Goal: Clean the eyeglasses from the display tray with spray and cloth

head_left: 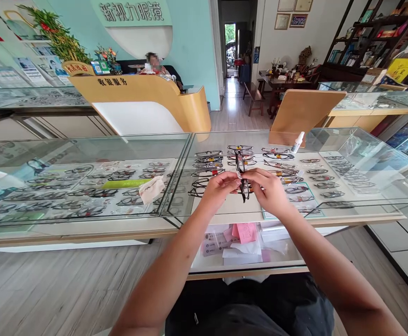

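Note:
Both my hands meet above the glass display case (204, 217), closed on a dark-framed pair of eyeglasses (239, 161). The glasses are turned on end, one part standing above my fingers and another hanging below. My left hand (221, 189) pinches them from the left near the middle. From the right, my right hand (269, 189) grips them at about the same height; its fingertips partly cover the frame. Something small and pale shows at the fingertips, too small to name. Rows of eyeglasses (209, 161) lie inside the case around and beyond my hands.
A white spray bottle (298, 142) stands on the glass at the back right. A crumpled cloth (151, 189) lies on the left glass top. Below my arms, an open drawer (207, 265) holds papers and pink slips (246, 232). Someone sits behind the wooden counter (134, 88).

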The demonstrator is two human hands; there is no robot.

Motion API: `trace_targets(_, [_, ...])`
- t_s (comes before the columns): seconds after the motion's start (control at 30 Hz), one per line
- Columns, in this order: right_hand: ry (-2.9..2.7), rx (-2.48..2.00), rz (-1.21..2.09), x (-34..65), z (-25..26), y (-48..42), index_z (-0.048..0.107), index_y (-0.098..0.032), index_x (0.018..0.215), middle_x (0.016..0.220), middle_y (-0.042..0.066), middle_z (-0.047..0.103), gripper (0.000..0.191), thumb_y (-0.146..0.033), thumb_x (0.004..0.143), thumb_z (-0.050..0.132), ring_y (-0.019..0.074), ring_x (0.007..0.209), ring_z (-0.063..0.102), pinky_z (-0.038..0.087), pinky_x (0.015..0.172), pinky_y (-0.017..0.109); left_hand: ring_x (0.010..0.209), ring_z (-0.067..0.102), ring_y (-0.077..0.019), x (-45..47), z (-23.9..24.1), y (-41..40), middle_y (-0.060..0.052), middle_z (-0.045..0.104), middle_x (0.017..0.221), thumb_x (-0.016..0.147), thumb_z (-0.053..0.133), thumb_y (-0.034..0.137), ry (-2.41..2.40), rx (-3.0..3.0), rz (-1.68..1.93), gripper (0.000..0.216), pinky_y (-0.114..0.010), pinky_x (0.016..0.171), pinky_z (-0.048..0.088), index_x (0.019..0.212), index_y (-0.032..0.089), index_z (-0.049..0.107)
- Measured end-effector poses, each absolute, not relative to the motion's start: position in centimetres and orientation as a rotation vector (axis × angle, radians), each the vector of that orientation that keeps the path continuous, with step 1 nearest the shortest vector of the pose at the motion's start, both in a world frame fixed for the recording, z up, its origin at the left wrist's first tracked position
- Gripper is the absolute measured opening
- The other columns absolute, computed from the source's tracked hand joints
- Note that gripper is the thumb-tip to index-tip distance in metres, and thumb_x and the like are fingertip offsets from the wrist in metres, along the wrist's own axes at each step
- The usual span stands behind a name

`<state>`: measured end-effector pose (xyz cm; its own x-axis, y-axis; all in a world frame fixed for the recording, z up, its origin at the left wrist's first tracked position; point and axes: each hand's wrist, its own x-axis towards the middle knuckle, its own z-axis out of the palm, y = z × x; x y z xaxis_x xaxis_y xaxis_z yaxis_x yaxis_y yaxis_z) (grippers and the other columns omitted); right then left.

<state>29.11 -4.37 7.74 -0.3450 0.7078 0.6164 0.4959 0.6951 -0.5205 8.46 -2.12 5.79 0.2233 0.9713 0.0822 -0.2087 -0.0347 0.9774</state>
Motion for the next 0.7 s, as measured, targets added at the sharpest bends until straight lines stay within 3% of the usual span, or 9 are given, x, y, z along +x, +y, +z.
trace_targets(0.17, [-1.594, -0.989, 0.726, 28.7, 6.8, -4.5, 0.068, -0.027, 0.109, 0.102, 0.005, 0.076, 0.014, -0.037, 0.108, 0.058, 0.0232, 0.092, 0.069, 0.054, 0.087, 0.039, 0.076, 0.068, -0.0156, 8.7, 5.6, -2.1, -0.002, 0.075, 0.088, 0.07, 0.095, 0.055, 0.941, 1.256, 1.218, 0.048, -0.028, 0.068, 0.057, 0.094, 0.019, 0.076])
trace_targets(0.3, [-1.387, -0.95, 1.119, 29.1, 5.7, -4.4, 0.072, -0.026, 0.098, 0.096, 0.004, 0.073, 0.033, -0.058, 0.098, 0.072, 0.0222, 0.089, 0.066, 0.054, 0.085, 0.038, 0.08, 0.07, -0.0186, 8.7, 5.6, -2.4, -0.003, 0.075, 0.09, 0.07, 0.095, 0.056, 0.945, 1.305, 1.175, 0.048, -0.03, 0.067, 0.058, 0.095, 0.019, 0.076])
trace_targets(0.5, [-1.387, -1.068, 0.964, 30.7, 5.0, -5.8, 0.076, -0.025, 0.093, 0.089, 0.003, 0.072, 0.037, -0.061, 0.1, 0.072, 0.0215, 0.085, 0.061, 0.049, 0.085, 0.039, 0.081, 0.072, -0.0189, 9.0, 5.8, -3.1, -0.006, 0.078, 0.096, 0.075, 0.093, 0.056, 0.926, 1.355, 1.139, 0.046, -0.029, 0.065, 0.057, 0.096, 0.019, 0.076])
trace_targets(0.6, [-1.334, -1.046, 1.037, 30.7, 4.9, -5.9, 0.081, -0.027, 0.102, 0.091, 0.004, 0.074, 0.038, -0.064, 0.096, 0.075, 0.0231, 0.086, 0.062, 0.05, 0.083, 0.039, 0.081, 0.074, -0.0201, 9.4, 5.8, -3.4, -0.006, 0.078, 0.094, 0.075, 0.093, 0.055, 0.918, 1.368, 1.117, 0.045, -0.029, 0.064, 0.057, 0.095, 0.019, 0.076])
trace_targets(0.7, [-1.302, -0.969, 1.153, 30.2, 4.9, -5.5, 0.082, -0.027, 0.095, 0.087, 0.002, 0.072, 0.036, -0.064, 0.092, 0.08, 0.0219, 0.084, 0.061, 0.05, 0.082, 0.038, 0.079, 0.074, -0.02, 9.9, 5.8, -3.5, -0.006, 0.077, 0.092, 0.073, 0.095, 0.054, 0.909, 1.369, 1.079, 0.046, -0.029, 0.062, 0.055, 0.094, 0.019, 0.076])
